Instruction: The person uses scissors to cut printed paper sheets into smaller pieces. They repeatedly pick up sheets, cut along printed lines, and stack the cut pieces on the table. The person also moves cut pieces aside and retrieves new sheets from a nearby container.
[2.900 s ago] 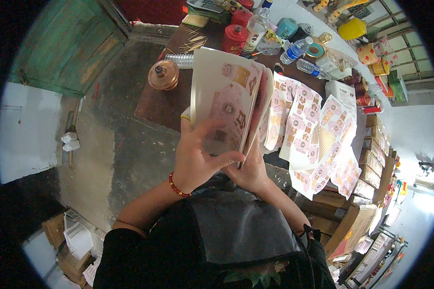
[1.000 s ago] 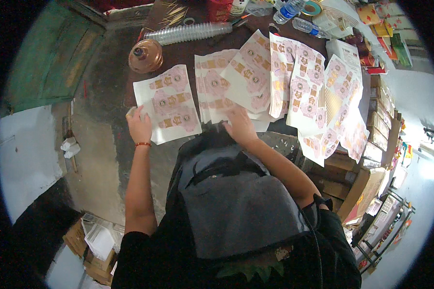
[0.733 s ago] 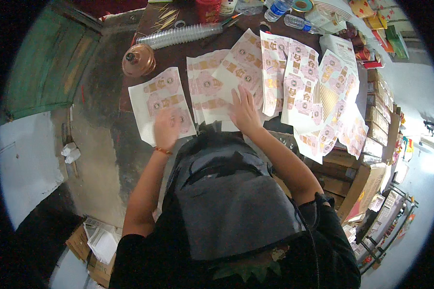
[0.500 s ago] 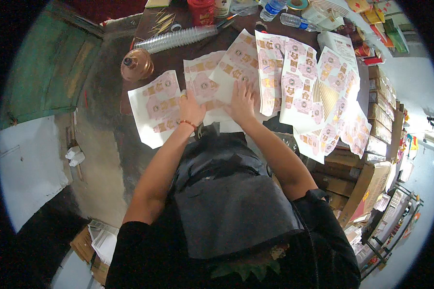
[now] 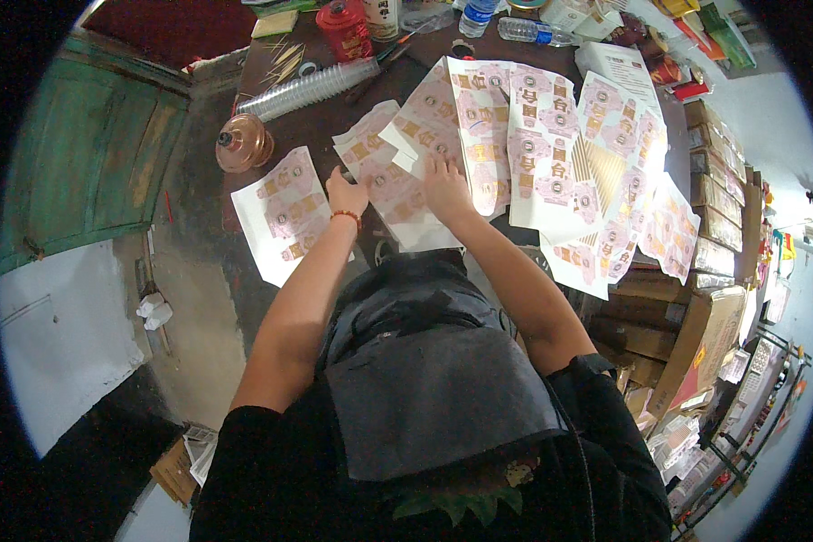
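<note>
Several pink-and-gold printed white paper sheets (image 5: 393, 183): overlapping right in front of me on the dark brown surface (image 5: 325, 126).
Left hand (image 5: 346, 191): at their left edge, and I can't tell whether it's pinching.
Right hand (image 5: 447, 191): resting on top, fingers a little spread.
Separate printed white paper stack (image 5: 285, 212): just beside my left forearm.
Rounded copper-coloured jar (image 5: 247, 144): near, beyond that stack.

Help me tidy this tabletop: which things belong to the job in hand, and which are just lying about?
Likely in use:
printed paper sheets, left hand at their edge, right hand on them

Apparently just lying about:
copper-coloured knobbed vessel
nested clear plastic cups
red lidded jar
thin sticks
blue-labelled plastic bottle on its side
</note>
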`<act>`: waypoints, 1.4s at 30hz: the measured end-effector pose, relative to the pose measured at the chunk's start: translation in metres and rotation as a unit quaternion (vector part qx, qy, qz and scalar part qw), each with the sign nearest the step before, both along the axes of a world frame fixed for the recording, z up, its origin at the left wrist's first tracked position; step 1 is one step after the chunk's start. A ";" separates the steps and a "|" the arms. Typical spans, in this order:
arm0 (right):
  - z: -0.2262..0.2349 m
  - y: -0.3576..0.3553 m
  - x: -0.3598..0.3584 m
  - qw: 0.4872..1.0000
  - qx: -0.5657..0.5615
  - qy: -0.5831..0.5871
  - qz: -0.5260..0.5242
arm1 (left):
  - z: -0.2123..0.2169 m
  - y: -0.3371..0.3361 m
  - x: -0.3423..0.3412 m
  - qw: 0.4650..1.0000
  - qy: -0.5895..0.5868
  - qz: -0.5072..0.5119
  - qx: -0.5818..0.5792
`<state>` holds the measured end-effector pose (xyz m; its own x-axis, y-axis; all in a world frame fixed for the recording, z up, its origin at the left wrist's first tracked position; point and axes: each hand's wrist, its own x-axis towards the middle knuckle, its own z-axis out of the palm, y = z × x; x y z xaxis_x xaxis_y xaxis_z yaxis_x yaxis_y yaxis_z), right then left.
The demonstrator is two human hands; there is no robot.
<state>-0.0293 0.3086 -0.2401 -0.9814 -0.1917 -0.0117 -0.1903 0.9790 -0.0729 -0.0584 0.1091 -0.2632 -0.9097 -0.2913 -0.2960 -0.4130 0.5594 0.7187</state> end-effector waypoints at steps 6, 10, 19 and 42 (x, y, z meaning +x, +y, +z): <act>0.029 0.003 0.014 0.987 -0.151 0.029 0.048 | -0.032 0.002 -0.003 0.993 -0.001 0.112 0.028; 0.037 0.001 0.043 0.973 -0.138 0.100 0.156 | -0.020 0.015 -0.006 0.977 0.012 0.173 0.124; 0.007 0.005 0.075 0.967 -0.136 0.041 0.212 | 0.033 0.006 -0.007 0.811 -0.078 0.283 0.506; 0.019 0.025 0.070 0.984 -0.164 -0.048 -0.043 | 0.051 -0.065 -0.006 0.906 -0.147 0.005 0.397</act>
